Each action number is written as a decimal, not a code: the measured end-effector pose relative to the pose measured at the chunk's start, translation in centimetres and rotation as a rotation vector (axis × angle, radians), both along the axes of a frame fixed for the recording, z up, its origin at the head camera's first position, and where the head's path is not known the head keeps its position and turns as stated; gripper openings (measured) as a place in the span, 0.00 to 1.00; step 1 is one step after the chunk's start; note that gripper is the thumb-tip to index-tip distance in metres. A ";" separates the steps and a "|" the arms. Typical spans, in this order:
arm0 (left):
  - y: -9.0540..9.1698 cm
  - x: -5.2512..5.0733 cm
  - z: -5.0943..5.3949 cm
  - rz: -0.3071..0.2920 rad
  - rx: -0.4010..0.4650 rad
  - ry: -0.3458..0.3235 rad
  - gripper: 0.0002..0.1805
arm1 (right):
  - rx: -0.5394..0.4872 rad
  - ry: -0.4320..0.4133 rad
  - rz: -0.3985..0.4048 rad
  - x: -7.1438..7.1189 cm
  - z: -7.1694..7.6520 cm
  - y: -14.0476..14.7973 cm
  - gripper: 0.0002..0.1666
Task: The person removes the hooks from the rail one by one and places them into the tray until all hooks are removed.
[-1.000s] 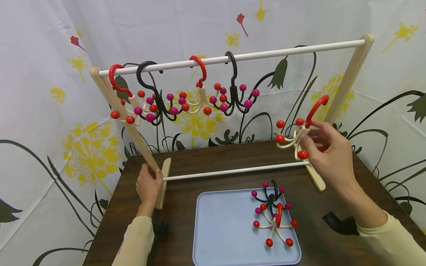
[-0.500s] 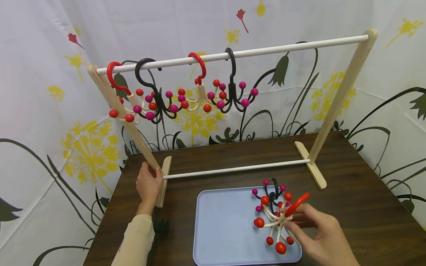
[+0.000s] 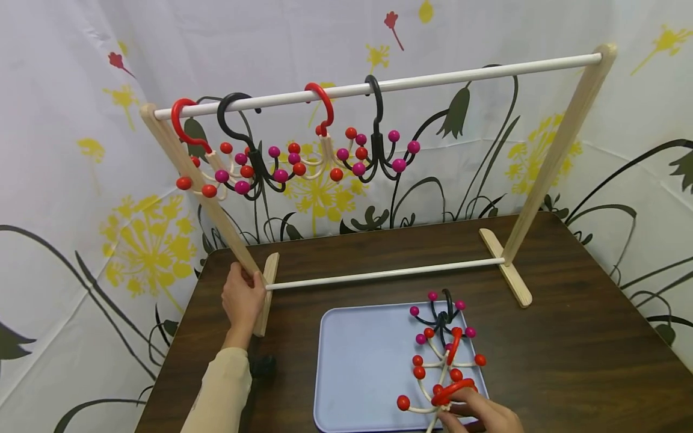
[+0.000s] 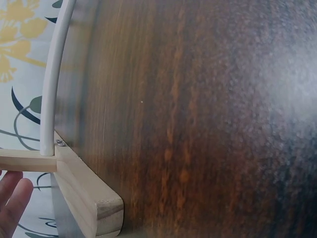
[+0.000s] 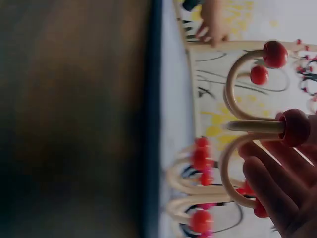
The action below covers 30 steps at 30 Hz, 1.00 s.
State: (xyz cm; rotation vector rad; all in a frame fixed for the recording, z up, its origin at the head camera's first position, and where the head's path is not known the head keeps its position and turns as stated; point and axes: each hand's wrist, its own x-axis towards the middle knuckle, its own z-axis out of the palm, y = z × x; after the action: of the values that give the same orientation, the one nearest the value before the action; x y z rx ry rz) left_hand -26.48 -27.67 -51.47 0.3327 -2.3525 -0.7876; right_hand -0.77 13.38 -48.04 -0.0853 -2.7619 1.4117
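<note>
My right hand [image 3: 483, 414] pinches a cream hanger with a red hook [image 3: 453, 391] and red ball tips, low over the front right of the blue-grey tray [image 3: 354, 367]. In the right wrist view its curved arms [image 5: 230, 89] stand before my fingers [image 5: 272, 178]. Another cream hanger [image 3: 453, 346] with red balls lies just behind it on the tray. Beyond that is a black hanger [image 3: 442, 320] with magenta balls. My left hand [image 3: 242, 304] grips the left wooden post [image 3: 230, 237] of a rack near its foot; the left wrist view shows only some fingertips [image 4: 17, 203].
On the left half of the rack's white top rod [image 3: 460, 76] hang red-hooked and black hangers, alternating. A lower rod [image 3: 379, 276] joins the two feet, with the right foot [image 3: 506, 269] on the dark wood table [image 3: 568, 349]. A patterned curtain [image 3: 639, 228] hangs behind.
My right hand has carried the red-hooked cream hanger from beside the right post down and toward me, over the tray's front. My left hand stays on the left post.
</note>
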 end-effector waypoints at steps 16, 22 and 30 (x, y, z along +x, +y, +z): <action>-0.1 0.1 -0.1 0.000 0.000 -0.009 0.11 | 0.092 -0.068 -0.149 -1.4 -2.4 -1.4 0.14; -0.2 0.1 -0.2 -0.002 -0.002 -0.014 0.11 | 0.098 -0.076 -0.153 -1.8 -2.7 -1.3 0.15; -0.1 0.1 -0.1 -0.001 0.003 -0.017 0.11 | 0.132 -0.131 -0.113 -2.1 -2.5 -0.8 0.18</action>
State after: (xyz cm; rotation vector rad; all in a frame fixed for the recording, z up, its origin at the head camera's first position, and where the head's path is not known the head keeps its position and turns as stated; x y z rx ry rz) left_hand -26.41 -27.78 -51.58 0.3404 -2.3674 -0.7918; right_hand -2.85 12.58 -50.51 -0.3358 -2.8936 1.2360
